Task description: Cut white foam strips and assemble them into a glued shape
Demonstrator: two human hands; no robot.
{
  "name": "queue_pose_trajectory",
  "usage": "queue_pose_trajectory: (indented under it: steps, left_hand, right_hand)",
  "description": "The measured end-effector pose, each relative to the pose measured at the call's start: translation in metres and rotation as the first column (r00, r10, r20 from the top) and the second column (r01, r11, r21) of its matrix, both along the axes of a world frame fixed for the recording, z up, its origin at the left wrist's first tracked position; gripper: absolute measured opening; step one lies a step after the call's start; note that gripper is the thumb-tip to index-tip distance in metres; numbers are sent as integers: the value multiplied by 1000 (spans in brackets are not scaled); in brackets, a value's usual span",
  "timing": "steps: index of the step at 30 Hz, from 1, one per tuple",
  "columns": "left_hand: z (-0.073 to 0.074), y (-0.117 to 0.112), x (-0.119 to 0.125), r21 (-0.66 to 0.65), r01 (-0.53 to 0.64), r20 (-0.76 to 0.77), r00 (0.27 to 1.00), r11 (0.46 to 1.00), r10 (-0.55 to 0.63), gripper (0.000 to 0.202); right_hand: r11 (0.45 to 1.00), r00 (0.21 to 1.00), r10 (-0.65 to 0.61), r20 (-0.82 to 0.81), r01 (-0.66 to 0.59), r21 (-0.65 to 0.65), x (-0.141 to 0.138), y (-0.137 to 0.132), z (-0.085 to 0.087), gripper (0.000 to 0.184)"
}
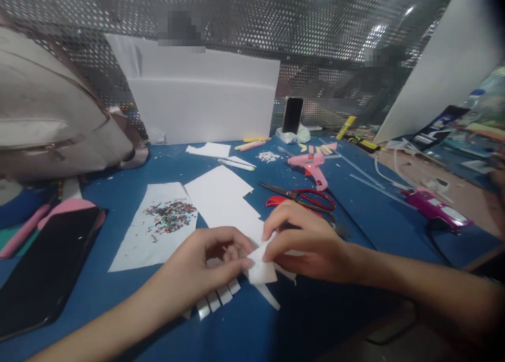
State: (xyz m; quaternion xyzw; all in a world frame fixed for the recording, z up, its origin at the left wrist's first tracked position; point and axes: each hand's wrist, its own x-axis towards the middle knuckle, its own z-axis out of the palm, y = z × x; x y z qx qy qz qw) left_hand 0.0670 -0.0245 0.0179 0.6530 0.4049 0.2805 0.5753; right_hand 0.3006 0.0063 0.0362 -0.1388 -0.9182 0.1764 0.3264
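Between my two hands is a small piece of white paper (pixel 263 270), held over the blue table. My left hand (pixel 221 254) pinches its left edge between thumb and fingers. The fingertips of my right hand (pixel 302 238) are closed on its upper right part. Cut paper strips (pixel 215 301) lie below my left hand, and one narrow strip (pixel 270 296) lies under the held piece. Larger white sheets (pixel 223 196) are spread just beyond. Red-handled scissors (pixel 302 194) lie behind my right hand, partly covered by it.
Coloured glitter bits (pixel 171 215) lie on a paper at left, near a black phone (pixel 47 267). A pink glue gun (pixel 311 167), markers (pixel 252 143) and a propped phone (pixel 292 116) are farther back. A purple device (pixel 437 209) sits at right, a beige bag (pixel 59 99) at left.
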Motion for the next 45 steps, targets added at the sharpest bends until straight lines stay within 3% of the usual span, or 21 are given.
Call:
queue_pose_trajectory:
  steps: [2,7,11,13,15,20,26,31,35,42,45]
  left_hand:
    - [-1,1,0,-109,6,82,997,994,3,15]
    - [-8,4,-1,-187,19,191,981,982,17,16]
    - [-13,5,0,-132,-30,207,977,991,57,23]
    - [-14,5,-1,-92,-63,193,978,994,80,23]
    - [-14,5,-3,-57,-75,180,980,996,84,23]
    - [-16,6,-4,-2,-54,155,986,999,54,19]
    - [-18,8,-5,4,-37,142,989,999,36,14]
    - [-18,9,-5,0,-28,159,987,1000,28,12]
    - [-18,5,-4,-12,0,175,985,1000,2,12]
    - [-16,2,3,-80,-13,165,986,997,26,21]
    - [-12,2,3,-102,-49,144,988,994,63,20]
  right_hand:
    - [998,998,-13,-62,10,-54,-7,2,1,4]
    - [966,990,-99,-104,71,-247,-14,10,-9,11]
    - [945,988,-154,13,151,-291,-12,16,-16,16]
    - [910,976,-194,104,218,-352,-8,16,-12,17]
    - [892,961,-149,233,233,-389,-2,13,-5,16]
    - [950,862,74,502,92,-298,12,-4,1,41]
    - [950,785,25,619,174,-259,24,-22,-9,38]
    - [950,781,2,625,193,-245,22,-27,-1,25]
    - [942,820,-13,573,203,-269,16,-19,8,22]
    - [837,912,-60,405,268,-477,-5,-5,20,29]
    - [841,940,-33,340,210,-498,-17,-3,21,26]
